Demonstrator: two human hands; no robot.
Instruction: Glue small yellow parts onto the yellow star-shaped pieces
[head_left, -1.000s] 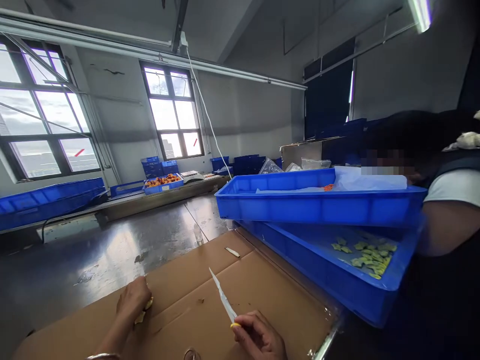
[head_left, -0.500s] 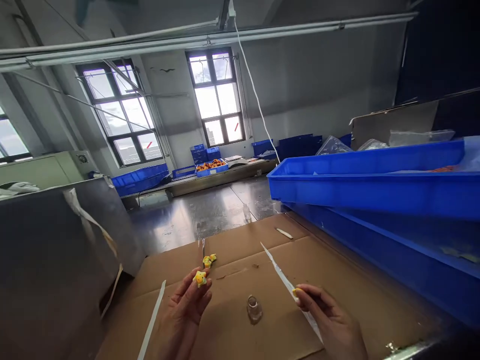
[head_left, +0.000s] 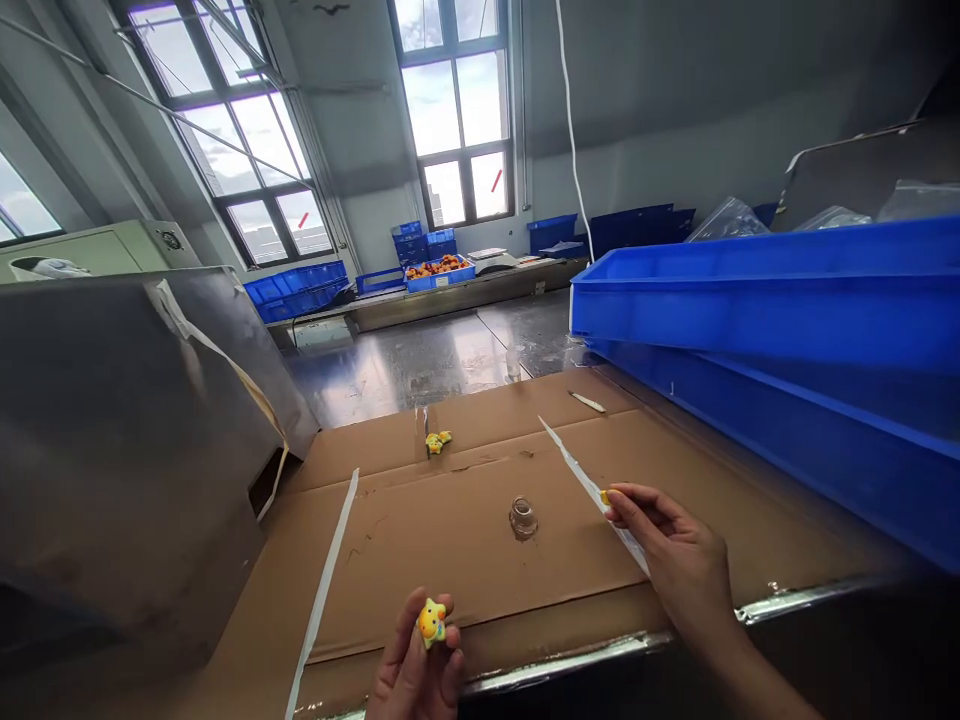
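Observation:
Near the front edge of the cardboard, my left hand (head_left: pixel 420 665) pinches a small yellow star-shaped figurine (head_left: pixel 432 622) with orange and dark spots. Over the right tape strip, my right hand (head_left: pixel 671 540) closes thumb and fingers on a small yellow piece (head_left: pixel 606 496); its kind is too small to tell. Between the hands, farther back, a small clear glass jar (head_left: pixel 523 517) sits on the cardboard (head_left: pixel 450 540). More yellow star figurines (head_left: pixel 436 442) lie together toward the cardboard's far edge, out of reach of both hands.
Blue plastic bins (head_left: pixel 750 300) are stacked at the right. A metal box (head_left: pixel 127 450) stands at the left. A white-handled tool (head_left: pixel 586 402) lies at the back of the cardboard. White tape strips (head_left: pixel 330 560) run along it. Farther off is a tray of orange pieces (head_left: pixel 441 270).
My view has tilted down. My left hand has drawn back toward the front edge with the star figurine. My right hand still pinches its yellow piece.

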